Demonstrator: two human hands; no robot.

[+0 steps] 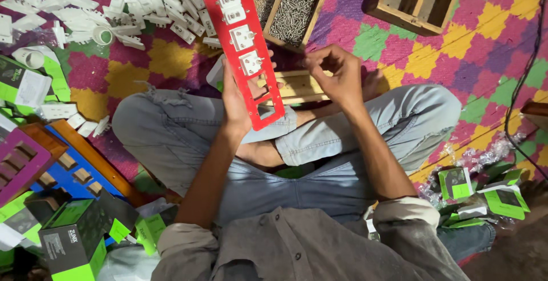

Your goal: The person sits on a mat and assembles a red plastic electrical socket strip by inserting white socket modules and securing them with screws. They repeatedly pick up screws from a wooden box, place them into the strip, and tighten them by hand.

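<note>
Green boxes (74,238) lie at far left, white sockets (85,4) heaped above them. Left hand (237,101) is clamped on the lower end of a red panel (242,44), which is tilted over the lap. Right hand (337,75), apart from it, has fingers pinched together above a wooden strip (297,87). A screw tray (294,12) sits beyond.

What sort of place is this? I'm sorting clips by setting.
Probably an informal floor workshop for assembling electrical switchboards. The person sits cross-legged on a colourful mat, the left hand holding a red panel fitted with white sockets. A wooden tray of screws and a heap of white switch parts lie nearby.
</note>
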